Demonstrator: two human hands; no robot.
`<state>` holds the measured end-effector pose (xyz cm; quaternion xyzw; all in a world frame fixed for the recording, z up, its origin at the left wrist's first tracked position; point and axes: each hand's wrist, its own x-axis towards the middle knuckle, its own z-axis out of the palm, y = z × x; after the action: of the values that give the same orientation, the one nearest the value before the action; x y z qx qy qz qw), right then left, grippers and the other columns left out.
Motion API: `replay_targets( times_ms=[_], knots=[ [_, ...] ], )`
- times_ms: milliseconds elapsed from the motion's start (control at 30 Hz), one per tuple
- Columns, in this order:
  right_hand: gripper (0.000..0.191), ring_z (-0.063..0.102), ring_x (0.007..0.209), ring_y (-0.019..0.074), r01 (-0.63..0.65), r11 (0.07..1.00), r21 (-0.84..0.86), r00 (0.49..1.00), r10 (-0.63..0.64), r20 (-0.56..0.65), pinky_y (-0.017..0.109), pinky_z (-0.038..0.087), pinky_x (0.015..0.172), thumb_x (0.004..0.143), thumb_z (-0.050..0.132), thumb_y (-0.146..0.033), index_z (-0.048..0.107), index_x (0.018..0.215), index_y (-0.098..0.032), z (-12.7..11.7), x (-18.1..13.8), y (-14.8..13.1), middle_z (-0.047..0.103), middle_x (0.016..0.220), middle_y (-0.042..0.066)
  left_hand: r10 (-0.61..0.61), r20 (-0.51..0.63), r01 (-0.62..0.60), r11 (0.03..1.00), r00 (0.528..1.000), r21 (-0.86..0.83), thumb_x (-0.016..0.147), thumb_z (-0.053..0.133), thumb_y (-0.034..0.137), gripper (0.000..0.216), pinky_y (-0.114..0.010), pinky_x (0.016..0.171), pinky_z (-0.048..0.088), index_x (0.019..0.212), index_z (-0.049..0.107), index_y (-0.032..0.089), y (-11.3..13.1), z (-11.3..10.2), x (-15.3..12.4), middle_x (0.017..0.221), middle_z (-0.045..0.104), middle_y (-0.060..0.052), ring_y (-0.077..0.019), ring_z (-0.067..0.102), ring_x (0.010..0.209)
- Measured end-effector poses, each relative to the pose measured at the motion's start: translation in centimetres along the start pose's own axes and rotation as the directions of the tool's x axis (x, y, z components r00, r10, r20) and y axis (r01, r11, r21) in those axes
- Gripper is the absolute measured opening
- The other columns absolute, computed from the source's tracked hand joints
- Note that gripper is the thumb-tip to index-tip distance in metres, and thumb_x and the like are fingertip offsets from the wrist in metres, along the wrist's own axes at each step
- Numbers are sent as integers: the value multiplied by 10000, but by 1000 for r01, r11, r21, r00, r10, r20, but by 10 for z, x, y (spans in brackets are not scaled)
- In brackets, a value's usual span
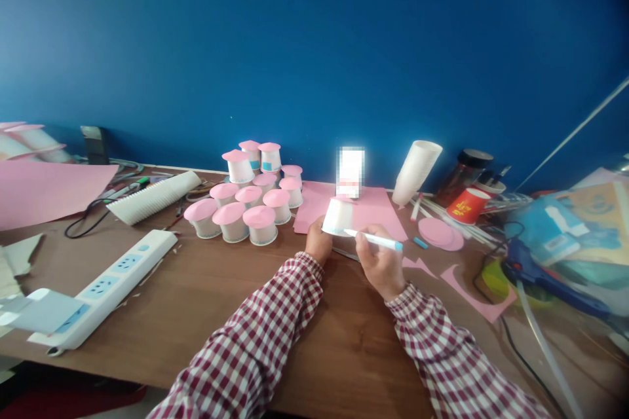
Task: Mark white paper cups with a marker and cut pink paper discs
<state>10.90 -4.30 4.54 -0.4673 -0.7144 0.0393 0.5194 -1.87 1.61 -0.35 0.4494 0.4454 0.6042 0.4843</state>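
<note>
My left hand (318, 242) grips a small white paper cup (339, 216), held upside down and tilted over the wooden table (206, 314). My right hand (378, 262) is closed round a white pen with a blue cap end (376, 239); its tip touches the cup's rim. Both sleeves are red-and-white check. A pink paper sheet (373, 209) lies right behind the cup.
Several white cups topped with pink discs (246, 209) cluster at left centre. A lying stack of white cups (152, 198) and a power strip (105, 288) sit left. A leaning cup stack (417, 170), red cup (466, 205), pink discs (439, 233), blue glue gun (540, 275) stand right.
</note>
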Motion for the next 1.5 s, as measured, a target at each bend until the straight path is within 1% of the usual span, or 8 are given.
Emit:
replay_targets(
  times_ms=[167, 333, 533, 700, 867, 1100, 1367, 1500],
  knots=[
    [108, 557, 571, 117, 1, 1000, 12, 1000, -1, 18, 221, 459, 553, 845, 500, -273, 559, 843, -183, 0, 0, 1, 600, 694, 7, -16, 4, 17, 1000, 1000, -23, 652, 539, 119, 125, -229, 558, 398, 753, 612, 130, 2, 1, -1, 642, 594, -2, -110, 496, 568],
    [101, 557, 555, 113, -8, 999, 32, 998, 6, 64, 214, 452, 544, 843, 500, -266, 552, 827, -181, 1, -1, 1, 589, 665, -6, 0, 2, 0, 999, 1000, -52, 645, 534, 116, 133, -231, 562, 402, 754, 608, 132, 2, 0, -1, 619, 578, 5, -112, 493, 575],
    [116, 556, 558, 113, -11, 999, 36, 998, 9, 56, 215, 451, 545, 850, 491, -276, 553, 819, -183, 1, 0, -1, 588, 669, -4, -27, 11, 28, 998, 1000, -58, 627, 511, 91, 147, -221, 532, 385, 743, 596, 126, 6, 1, -2, 552, 521, 26, -100, 462, 525],
    [115, 556, 566, 117, -10, 999, 33, 999, 9, 41, 219, 454, 548, 848, 490, -279, 552, 818, -186, 0, 0, -1, 590, 679, 0, -27, 11, 28, 998, 1000, -55, 639, 509, 109, 118, -221, 526, 384, 721, 591, 131, 7, 1, -3, 579, 548, 15, -98, 463, 524],
    [121, 545, 551, 123, -2, 1000, 3, 1000, 2, 9, 229, 456, 538, 845, 492, -289, 557, 812, -192, 0, 1, 1, 590, 667, 1, -21, 10, 21, 998, 1000, -63, 634, 543, 117, 127, -237, 572, 411, 739, 613, 133, 6, 1, -2, 599, 572, 7, -117, 503, 576],
    [109, 533, 557, 116, 0, 1000, -15, 1000, 0, -22, 222, 449, 536, 841, 499, -275, 558, 812, -188, -2, 2, 1, 584, 672, 0, -39, 0, 39, 996, 999, -81, 632, 539, 107, 99, -238, 570, 413, 710, 592, 137, 6, 1, -2, 542, 526, 26, -111, 488, 552],
    [102, 550, 570, 115, -3, 1000, 8, 1000, 3, 19, 217, 455, 557, 839, 497, -272, 556, 813, -193, -1, 1, 2, 590, 673, -6, -51, -1, 51, 993, 999, -105, 631, 540, 118, 63, -227, 518, 376, 686, 564, 139, 8, 2, -3, 513, 496, 39, -95, 450, 497],
    [109, 561, 575, 122, -10, 1000, 28, 999, 9, 35, 224, 458, 557, 839, 494, -275, 558, 804, -194, 0, 1, 1, 598, 680, -1, -58, 11, 59, 992, 998, -111, 617, 535, 103, 99, -223, 501, 363, 702, 571, 137, 9, 2, -3, 493, 474, 52, -84, 419, 470]
  ],
)
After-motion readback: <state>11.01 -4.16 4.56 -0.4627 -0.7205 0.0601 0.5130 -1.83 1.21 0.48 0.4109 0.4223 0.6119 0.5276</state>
